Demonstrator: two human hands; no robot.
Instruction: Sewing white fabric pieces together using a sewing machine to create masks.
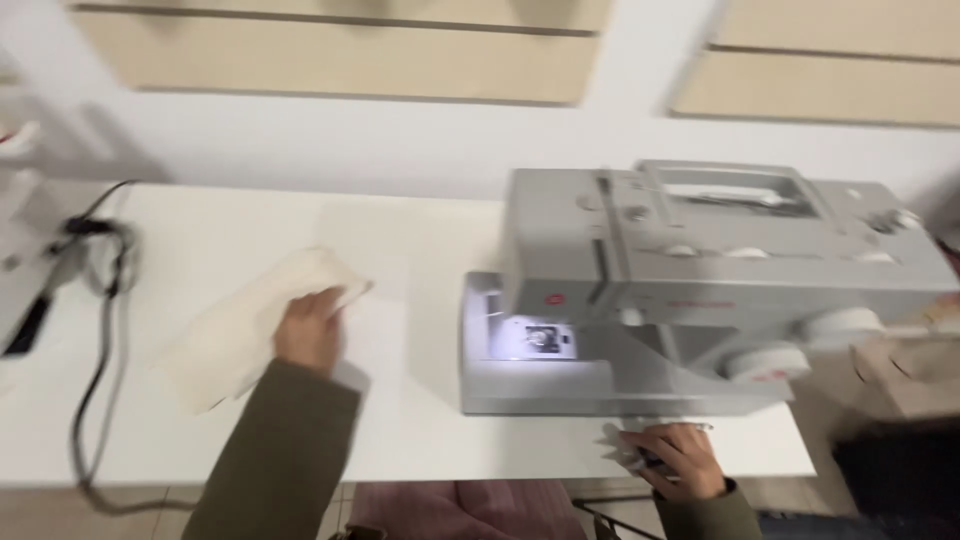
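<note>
From the head camera, the left hand (310,330) lies on a piece of cream cloth (235,335) spread on the white table (420,420), left of the grey sewing machine (700,290). Its fingers are curled over the cloth's upper right corner, pinching or pressing it; the blur hides which. The cloth looks thin, soft and light, likely to fold or slide on the smooth tabletop, so an edge or corner seems the best place to grip it. The right hand (680,460) sits at the table's front edge below the machine, closed around something small and pale that I cannot make out. A dark cable (100,350) trails at the far left.
</note>
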